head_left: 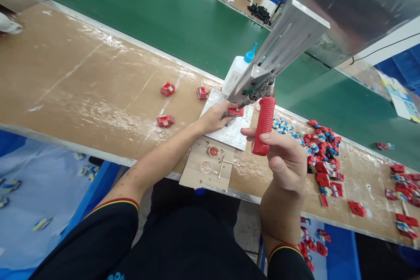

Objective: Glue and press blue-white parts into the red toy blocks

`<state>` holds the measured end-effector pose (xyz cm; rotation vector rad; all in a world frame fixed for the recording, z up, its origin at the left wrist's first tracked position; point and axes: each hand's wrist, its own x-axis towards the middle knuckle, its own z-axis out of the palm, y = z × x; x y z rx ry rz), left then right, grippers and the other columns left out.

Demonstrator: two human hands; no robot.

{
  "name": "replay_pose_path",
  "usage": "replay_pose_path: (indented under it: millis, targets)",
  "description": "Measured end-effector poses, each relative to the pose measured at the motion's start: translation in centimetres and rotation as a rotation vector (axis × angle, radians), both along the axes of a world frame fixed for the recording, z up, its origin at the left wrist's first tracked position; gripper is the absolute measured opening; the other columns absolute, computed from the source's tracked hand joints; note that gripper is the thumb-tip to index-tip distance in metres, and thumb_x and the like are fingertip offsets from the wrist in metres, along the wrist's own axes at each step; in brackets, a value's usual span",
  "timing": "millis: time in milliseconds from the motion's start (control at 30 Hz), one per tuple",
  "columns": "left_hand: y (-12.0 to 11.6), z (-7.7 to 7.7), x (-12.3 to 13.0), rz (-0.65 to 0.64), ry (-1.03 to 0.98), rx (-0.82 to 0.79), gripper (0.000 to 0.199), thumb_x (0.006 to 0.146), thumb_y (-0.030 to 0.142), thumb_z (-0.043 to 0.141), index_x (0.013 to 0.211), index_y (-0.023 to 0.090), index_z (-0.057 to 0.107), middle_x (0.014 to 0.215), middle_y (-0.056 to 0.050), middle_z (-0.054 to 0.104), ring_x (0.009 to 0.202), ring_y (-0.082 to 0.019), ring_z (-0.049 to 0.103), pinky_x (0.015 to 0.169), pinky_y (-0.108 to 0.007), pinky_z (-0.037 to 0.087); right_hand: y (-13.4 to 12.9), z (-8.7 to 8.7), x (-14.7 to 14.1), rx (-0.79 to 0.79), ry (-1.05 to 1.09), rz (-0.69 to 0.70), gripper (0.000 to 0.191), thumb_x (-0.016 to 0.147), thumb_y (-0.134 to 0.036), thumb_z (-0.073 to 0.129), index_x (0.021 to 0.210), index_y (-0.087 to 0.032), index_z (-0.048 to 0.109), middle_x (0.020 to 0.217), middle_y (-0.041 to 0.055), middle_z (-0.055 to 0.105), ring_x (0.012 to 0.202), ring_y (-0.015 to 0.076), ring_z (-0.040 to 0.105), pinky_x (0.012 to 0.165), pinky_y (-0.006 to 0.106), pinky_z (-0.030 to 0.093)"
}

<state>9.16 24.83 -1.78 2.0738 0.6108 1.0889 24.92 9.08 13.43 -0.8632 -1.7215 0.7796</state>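
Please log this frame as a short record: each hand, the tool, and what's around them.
Left hand: holds a red-and-grey piece at the tip of the metal clamp
Right hand: thumb and finger at the lower end of the red handle
Behind the piece: white bottle with blue cap
Near edge: cardboard with a cup of red liquid
Left on table: three loose red pieces
Far side: green belt

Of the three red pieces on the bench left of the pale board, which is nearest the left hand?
The rightmost red piece, close beside the pale board; the other two lie farther left and farther from the left hand.
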Motion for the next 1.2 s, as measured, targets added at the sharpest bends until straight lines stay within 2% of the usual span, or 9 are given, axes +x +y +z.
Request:
replay_pose_path:
  millis: [200, 300, 400, 500, 633, 800, 900, 1033, 1200]
  targets:
    - [-0.2, 0.1, 0.0, -0.008, -0.008, 0.013, 0.037, 0.093, 0.013, 0.073, 0.128, 0.019, 0.062, 0.129, -0.014, 0.078, 0.125, -0.030, 0.075, 0.106, -0.046, 0.062, -0.2, 0.8, -1.9, -0.125, -0.061, -0.149, 0.026, 0.101, -0.045, 0.071, 0.123, -0.032, 0.076, 0.104, 0.0028, 0.085, 0.083, 0.0189, 0.080, 0.073, 0.033, 0.065]
    - [-0.5, 0.2, 0.1, -0.010, -0.032, 0.003, 0.037, 0.093, 0.010, 0.072, 0.127, 0.020, 0.063, 0.130, -0.014, 0.078, 0.126, -0.029, 0.075, 0.107, -0.047, 0.062, -0.5, 0.1, -3.1, -0.132, -0.009, -0.233, 0.019, 0.097, -0.042, 0.077, 0.112, -0.031, 0.075, 0.096, 0.0007, 0.084, 0.077, 0.0167, 0.077, 0.068, 0.030, 0.063]
    - [-0.7, 0.2, 0.1, -0.005, -0.046, -0.003, 0.037, 0.092, 0.009, 0.071, 0.127, 0.020, 0.064, 0.129, -0.013, 0.079, 0.125, -0.029, 0.076, 0.108, -0.047, 0.062, -0.6, -2.0, -3.7, -0.134, 0.054, -0.322, 0.020, 0.096, -0.040, 0.078, 0.111, -0.030, 0.069, 0.095, 0.0008, 0.082, 0.076, 0.0174, 0.077, 0.066, 0.032, 0.062]
    - [-0.8, 0.3, 0.1, -0.010, -0.033, -0.012, 0.035, 0.093, 0.009, 0.070, 0.126, 0.020, 0.064, 0.128, -0.012, 0.079, 0.125, -0.028, 0.076, 0.108, -0.046, 0.061, 0.4, -5.0, -3.9, -0.165, 0.147, -0.395, 0.033, 0.091, -0.038, 0.081, 0.112, -0.032, 0.056, 0.091, -0.0014, 0.082, 0.074, 0.0179, 0.077, 0.065, 0.032, 0.061]
    - [-0.6, 0.4, 0.0, -0.033, -0.017, -0.012, 0.032, 0.093, 0.009, 0.068, 0.123, 0.020, 0.066, 0.128, -0.012, 0.080, 0.123, -0.027, 0.076, 0.107, -0.046, 0.061, 2.4, -7.5, -3.7, -0.255, 0.190, -0.481, 0.039, 0.086, -0.039, 0.084, 0.097, -0.029, 0.047, 0.089, -0.0011, 0.081, 0.078, 0.0171, 0.077, 0.064, 0.028, 0.056]
    - [-0.5, 0.6, 0.0, -0.010, -0.013, -0.012, 0.029, 0.093, 0.010, 0.069, 0.120, 0.020, 0.068, 0.126, -0.012, 0.081, 0.120, -0.027, 0.077, 0.107, -0.047, 0.061, 2.2, -6.4, -3.1, -0.374, 0.118, -0.419, 0.039, 0.087, -0.045, 0.083, 0.095, -0.027, 0.050, 0.098, 0.0028, 0.081, 0.083, 0.0177, 0.076, 0.065, 0.029, 0.055]
    - [-0.5, 0.8, -0.1, -0.006, -0.023, -0.010, 0.028, 0.092, 0.012, 0.073, 0.119, 0.021, 0.069, 0.125, -0.011, 0.081, 0.119, -0.026, 0.078, 0.108, -0.046, 0.061, 2.1, -6.2, -3.0, -0.380, 0.120, -0.436, 0.041, 0.085, -0.047, 0.085, 0.087, -0.026, 0.050, 0.090, 0.0010, 0.078, 0.076, 0.0168, 0.074, 0.063, 0.028, 0.054]
    - [-0.6, 1.1, -0.4, -0.023, -0.052, 0.009, 0.028, 0.090, 0.020, 0.081, 0.116, 0.020, 0.070, 0.124, -0.012, 0.082, 0.117, -0.027, 0.079, 0.107, -0.046, 0.061, 3.1, -6.8, -3.1, -0.359, 0.167, -0.427, 0.045, 0.086, -0.052, 0.084, 0.077, -0.025, 0.049, 0.072, -0.0018, 0.071, 0.068, 0.0167, 0.072, 0.060, 0.028, 0.053]
    - [-0.8, 1.0, -0.3, 0.004, -0.087, 0.001, 0.020, 0.097, 0.019, 0.074, 0.116, 0.019, 0.069, 0.124, -0.012, 0.082, 0.118, -0.025, 0.078, 0.109, -0.048, 0.060, 2.6, -6.3, -3.5, -0.342, 0.143, -0.421, 0.045, 0.089, -0.055, 0.081, 0.072, -0.024, 0.053, 0.075, 0.0025, 0.077, 0.075, 0.0207, 0.078, 0.065, 0.031, 0.058]
